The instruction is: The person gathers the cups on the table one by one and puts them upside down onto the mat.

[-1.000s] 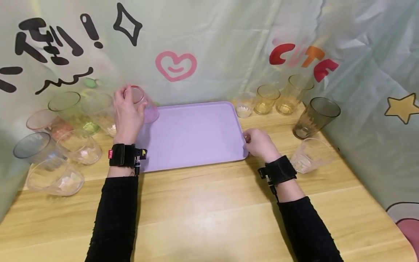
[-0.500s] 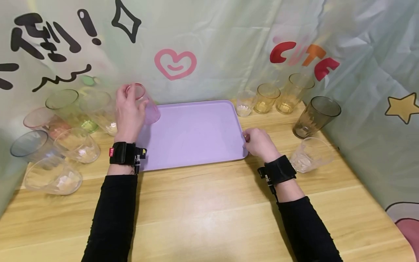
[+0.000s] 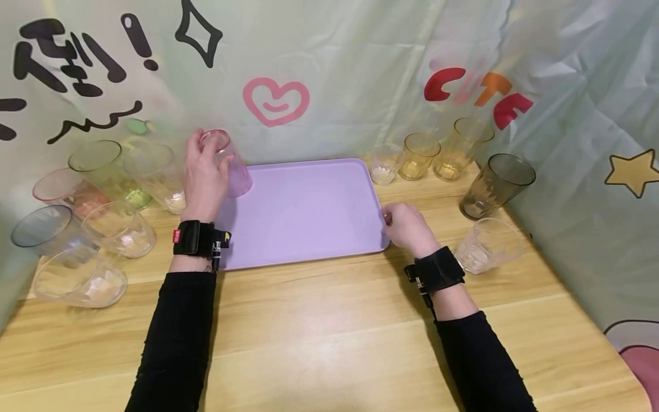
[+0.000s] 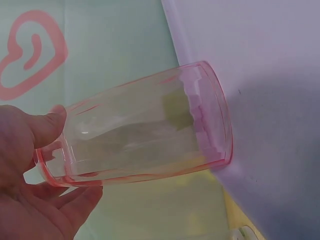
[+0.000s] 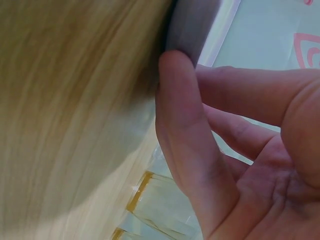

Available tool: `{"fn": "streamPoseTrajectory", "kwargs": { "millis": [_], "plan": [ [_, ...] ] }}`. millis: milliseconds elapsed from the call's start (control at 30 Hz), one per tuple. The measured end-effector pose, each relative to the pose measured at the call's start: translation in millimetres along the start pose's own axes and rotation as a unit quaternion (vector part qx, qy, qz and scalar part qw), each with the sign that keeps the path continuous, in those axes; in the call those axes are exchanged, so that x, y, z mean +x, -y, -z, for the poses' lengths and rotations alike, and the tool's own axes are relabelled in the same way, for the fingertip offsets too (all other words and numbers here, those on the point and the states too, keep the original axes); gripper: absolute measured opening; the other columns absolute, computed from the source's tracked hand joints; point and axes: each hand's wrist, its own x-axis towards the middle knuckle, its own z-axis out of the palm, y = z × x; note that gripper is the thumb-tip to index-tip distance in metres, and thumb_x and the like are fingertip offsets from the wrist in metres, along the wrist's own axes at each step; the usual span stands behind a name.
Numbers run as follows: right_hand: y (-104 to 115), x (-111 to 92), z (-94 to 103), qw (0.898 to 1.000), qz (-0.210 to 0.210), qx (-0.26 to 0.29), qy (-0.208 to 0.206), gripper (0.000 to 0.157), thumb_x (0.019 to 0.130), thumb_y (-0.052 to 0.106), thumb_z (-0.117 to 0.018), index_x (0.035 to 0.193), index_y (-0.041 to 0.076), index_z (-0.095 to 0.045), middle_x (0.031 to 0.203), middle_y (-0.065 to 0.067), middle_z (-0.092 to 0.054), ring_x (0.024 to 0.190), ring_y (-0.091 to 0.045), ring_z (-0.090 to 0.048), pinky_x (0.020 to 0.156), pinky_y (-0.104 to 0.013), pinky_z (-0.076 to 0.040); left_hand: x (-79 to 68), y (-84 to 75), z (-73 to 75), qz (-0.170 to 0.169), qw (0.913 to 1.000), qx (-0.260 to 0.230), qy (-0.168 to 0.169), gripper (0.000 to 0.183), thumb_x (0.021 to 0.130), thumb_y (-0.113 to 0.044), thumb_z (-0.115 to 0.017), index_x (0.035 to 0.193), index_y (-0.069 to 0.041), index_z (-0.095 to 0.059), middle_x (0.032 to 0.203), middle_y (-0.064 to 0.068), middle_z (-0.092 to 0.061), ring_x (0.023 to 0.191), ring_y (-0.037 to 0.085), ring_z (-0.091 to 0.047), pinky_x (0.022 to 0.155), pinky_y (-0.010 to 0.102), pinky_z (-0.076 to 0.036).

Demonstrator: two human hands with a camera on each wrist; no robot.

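My left hand [image 3: 204, 180] grips a pink-tinted clear drinking glass [image 3: 238, 174] near its red rim, thumb on one side and fingers on the other. In the left wrist view, the bottom of the glass [image 4: 145, 127] is at the back left corner of a lilac rectangular tray [image 3: 304, 212] and appears to touch it. At the tray's right edge, near the front corner, my right hand [image 3: 409, 226] pinches the rim. The right wrist view shows thumb and finger on that tray edge [image 5: 192, 27].
Several glasses crowd the left, among them a green glass [image 3: 105, 171], a blue-grey glass [image 3: 48, 229] and a clear glass [image 3: 84, 280]. On the right stand a small clear glass [image 3: 385, 166], amber glasses [image 3: 419, 157], a dark grey glass [image 3: 494, 186] and another clear glass [image 3: 484, 249]. A printed curtain [image 3: 350, 74] hangs behind.
The left hand and the pink glass have edged very slightly right, away from the glasses on the left. The right hand keeps its pinch on the tray, which looks still.
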Motion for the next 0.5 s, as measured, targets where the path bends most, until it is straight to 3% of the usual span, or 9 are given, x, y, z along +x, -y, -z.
{"fn": "streamPoseTrajectory", "kwargs": {
  "millis": [267,500],
  "plan": [
    [0.5,-0.8,-0.9,1.0,0.003,0.0,-0.008,0.028,0.073,0.001,-0.062,0.101,0.0,-0.063,0.083,-0.011,-0.062,0.076,-0.023,-0.053,0.068,-0.038,-0.046,0.4,1.7,0.0,-0.002,0.9998,0.006,0.021,0.05,0.083,-0.014,-0.061,0.13,-0.018,-0.046,0.148,0.004,-0.019,0.125,0.019,-0.029,0.098,0.044,-0.037],
    [2.8,-2.3,0.4,1.0,0.003,-0.003,-0.008,0.026,0.074,0.001,-0.062,0.099,0.0,-0.063,0.08,-0.01,-0.061,0.074,-0.023,-0.052,0.066,-0.037,-0.045,0.0,2.1,0.1,-0.01,0.9992,0.021,0.033,0.053,0.082,-0.016,-0.062,0.131,-0.012,-0.041,0.15,0.005,-0.015,0.126,0.023,-0.027,0.092,0.051,-0.041]
  ]
}}
